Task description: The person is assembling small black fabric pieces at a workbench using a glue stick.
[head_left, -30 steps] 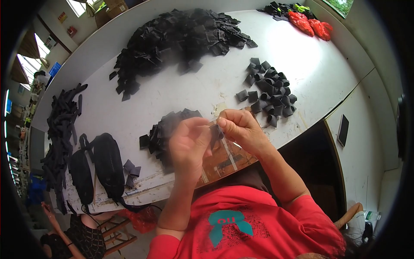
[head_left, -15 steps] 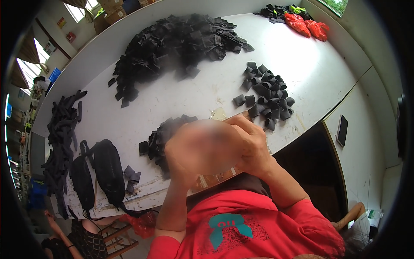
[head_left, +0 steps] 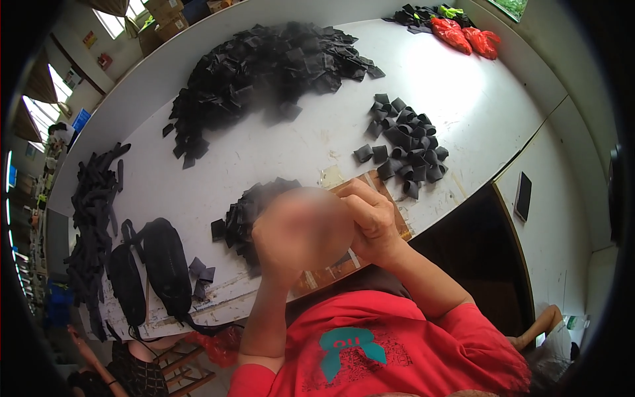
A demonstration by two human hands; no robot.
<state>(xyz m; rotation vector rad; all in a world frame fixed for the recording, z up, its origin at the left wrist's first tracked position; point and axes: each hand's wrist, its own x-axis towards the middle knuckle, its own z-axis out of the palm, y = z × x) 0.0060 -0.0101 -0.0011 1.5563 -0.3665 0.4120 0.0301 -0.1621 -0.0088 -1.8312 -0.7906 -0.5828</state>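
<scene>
My left hand (head_left: 272, 243) and my right hand (head_left: 376, 221) are raised close together in front of my chest, over a brown wooden board (head_left: 391, 202) at the table's near edge. A round blur covers most of the left hand and the space between the two, so the left fingers do not show. The right fingers are curled in and closed; whatever they grip is hidden. Just left of my left hand lies a small pile of black fabric pieces (head_left: 241, 215). Beyond my right hand are several black folded fabric loops (head_left: 410, 142).
A large heap of black fabric pieces (head_left: 258, 73) covers the table's far side. Dark strips (head_left: 92, 218) and two black pouches (head_left: 165, 264) lie at left. Red plastic bags (head_left: 456, 36) sit far right. A phone (head_left: 523, 196) rests on the right-hand surface, past a dark gap (head_left: 483, 245).
My right hand has moved a little left, nearer my left hand, and more of the wooden board shows beside it. The piles look unchanged.
</scene>
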